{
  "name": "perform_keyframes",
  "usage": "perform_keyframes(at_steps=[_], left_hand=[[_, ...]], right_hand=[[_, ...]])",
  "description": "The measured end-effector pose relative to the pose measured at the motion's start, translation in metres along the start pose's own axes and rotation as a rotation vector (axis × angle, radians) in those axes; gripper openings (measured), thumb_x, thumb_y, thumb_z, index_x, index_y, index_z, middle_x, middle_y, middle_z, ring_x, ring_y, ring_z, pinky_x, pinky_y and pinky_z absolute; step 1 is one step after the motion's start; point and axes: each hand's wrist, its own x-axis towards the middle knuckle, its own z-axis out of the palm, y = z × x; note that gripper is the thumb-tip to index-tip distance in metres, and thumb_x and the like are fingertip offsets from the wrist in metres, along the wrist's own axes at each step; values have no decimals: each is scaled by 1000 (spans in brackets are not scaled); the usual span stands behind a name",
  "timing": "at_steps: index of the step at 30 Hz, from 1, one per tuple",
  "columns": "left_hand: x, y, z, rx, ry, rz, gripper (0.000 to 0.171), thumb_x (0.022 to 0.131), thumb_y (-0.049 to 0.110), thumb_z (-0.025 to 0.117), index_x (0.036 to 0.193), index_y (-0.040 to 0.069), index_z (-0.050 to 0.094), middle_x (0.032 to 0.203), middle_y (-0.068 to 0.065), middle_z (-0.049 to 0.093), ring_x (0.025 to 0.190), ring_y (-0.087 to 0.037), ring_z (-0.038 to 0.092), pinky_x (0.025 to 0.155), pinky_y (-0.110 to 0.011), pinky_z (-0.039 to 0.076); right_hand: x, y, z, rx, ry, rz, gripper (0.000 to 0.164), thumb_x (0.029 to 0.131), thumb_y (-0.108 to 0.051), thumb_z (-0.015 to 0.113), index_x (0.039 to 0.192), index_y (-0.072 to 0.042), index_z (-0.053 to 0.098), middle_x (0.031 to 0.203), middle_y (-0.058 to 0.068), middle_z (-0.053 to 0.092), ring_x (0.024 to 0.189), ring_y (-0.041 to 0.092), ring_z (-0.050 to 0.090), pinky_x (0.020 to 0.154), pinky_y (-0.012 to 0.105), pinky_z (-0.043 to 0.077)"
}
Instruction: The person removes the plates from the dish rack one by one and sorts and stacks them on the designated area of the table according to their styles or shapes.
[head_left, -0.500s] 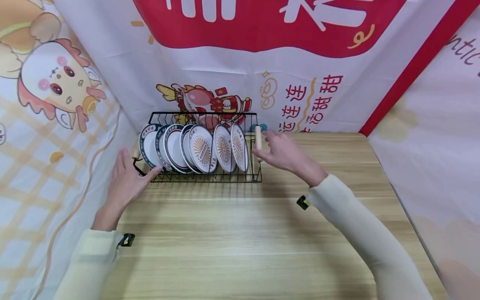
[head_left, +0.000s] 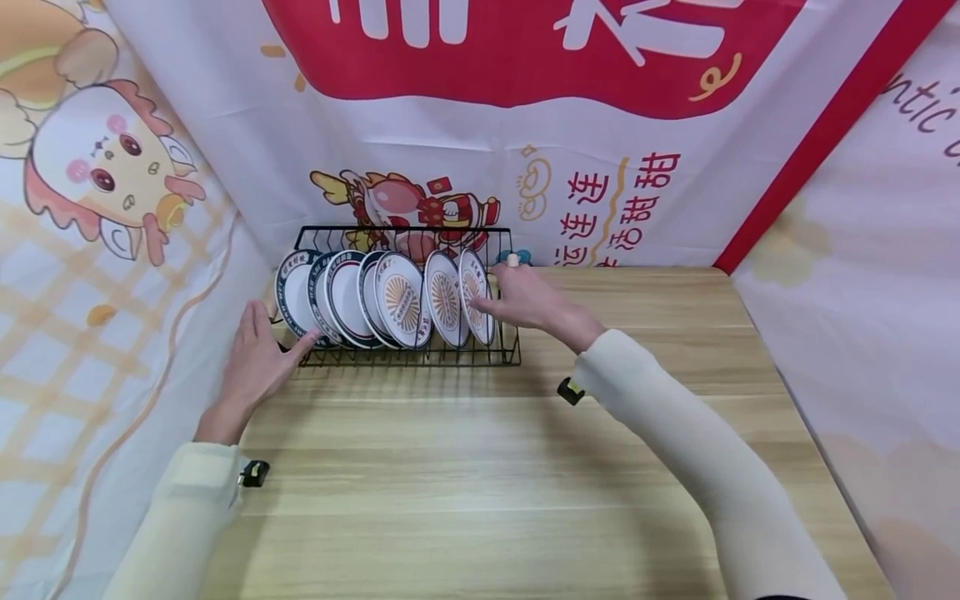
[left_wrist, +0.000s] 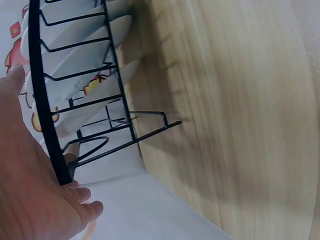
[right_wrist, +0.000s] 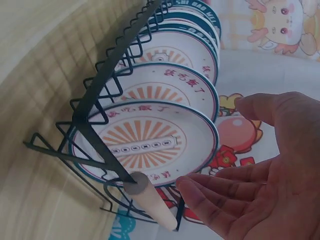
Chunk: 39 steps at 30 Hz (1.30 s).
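Note:
A black wire dish rack holds several round plates on edge, leaning in a row. Some plates at its left are dark-rimmed; the rightmost plate carries an orange sunburst print. At the rack's left end is my left hand, fingers extended and thumb reaching toward the front corner. My left hand lies close along the rack's frame in the left wrist view; contact is unclear. Over the right end, beside the pale wooden handle, my right hand has thumb and fingers spread apart, holding nothing.
The rack stands on a wood-grain table, close to a printed cloth backdrop. A patterned cloth hangs along the left side, and another pale cloth along the right.
My right hand has moved left, from outside the wooden handle to over it, with the thumb now in front of the rightmost plate. The left hand has hardly moved. The rack and plates stay put.

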Motion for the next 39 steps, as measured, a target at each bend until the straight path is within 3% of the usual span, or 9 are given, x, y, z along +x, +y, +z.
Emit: perform_keyframes(at_steps=[4, 8, 12, 16, 21, 24, 27, 33, 39], left_hand=[[1, -3, 1, 39, 10, 18, 117, 101, 75, 45, 162, -1, -21, 170, -25, -25, 158, -53, -12, 128, -66, 0], [1, -6, 3, 95, 29, 40, 119, 100, 76, 46, 163, -1, -19, 170, -23, -24, 159, -52, -10, 127, -67, 1], [0, -6, 4, 153, 60, 67, 121, 98, 78, 48, 165, -2, -13, 172, -24, -18, 160, -53, -3, 127, -69, 6], [0, -6, 4, 178, 69, 84, 120, 98, 77, 49, 166, -2, -9, 174, -25, -12, 159, -53, 3, 125, -71, 11], [-1, -6, 4, 175, 44, 74, 119, 99, 75, 51, 166, 1, -14, 174, -23, -16, 154, -61, 14, 115, -77, 28], [-1, -6, 6, 139, 14, 56, 120, 99, 75, 51, 165, 3, -19, 173, -23, -20, 150, -65, 18, 102, -81, 37], [-1, -6, 8, 101, -6, 34, 121, 99, 75, 51, 164, 5, -22, 173, -23, -21, 146, -68, 21, 99, -82, 38], [0, -9, 11, 71, -8, 5, 122, 97, 77, 52, 165, 7, -22, 174, -28, -13, 140, -72, 27, 104, -85, 30], [1, -10, 12, 48, -15, 4, 120, 98, 76, 52, 166, 10, -23, 174, -29, -12, 138, -74, 27, 105, -86, 27]], right_hand=[[8, -8, 6, 3, -20, -21, 65, 103, -49, 65, 140, 4, 61, 92, 16, 71, 71, 24, 64, 90, 41, 61], [16, -16, 11, 8, -30, -45, 56, 102, -50, 65, 124, 1, 68, 103, 14, 71, 82, 23, 65, 83, 39, 60], [24, -22, 15, 29, -45, -28, 53, 102, -50, 66, 123, -1, 66, 92, 8, 67, 74, 19, 61, 69, 32, 55], [31, -28, 19, 74, -72, 5, 42, 103, -48, 68, 93, -7, 62, 73, 1, 53, 59, 13, 46, 58, 26, 43], [40, -34, 27, 81, -80, 67, 54, 102, -46, 70, 64, -16, 46, 56, -5, 37, 49, 9, 32, 52, 23, 35], [46, -35, 33, 54, -77, 108, 53, 102, -43, 71, 63, -17, 48, 55, -6, 39, 47, 9, 34, 49, 23, 34], [50, -35, 37, 27, -84, 136, 46, 103, -38, 69, 67, -16, 52, 58, -4, 44, 50, 10, 39, 50, 23, 37], [55, -35, 42, 23, -85, 185, 30, 104, -20, 64, 75, -14, 58, 67, -1, 53, 56, 13, 49, 53, 25, 45], [58, -35, 44, 2, -68, 205, 27, 104, -18, 65, 78, -13, 60, 71, 2, 56, 60, 14, 54, 53, 26, 47]])
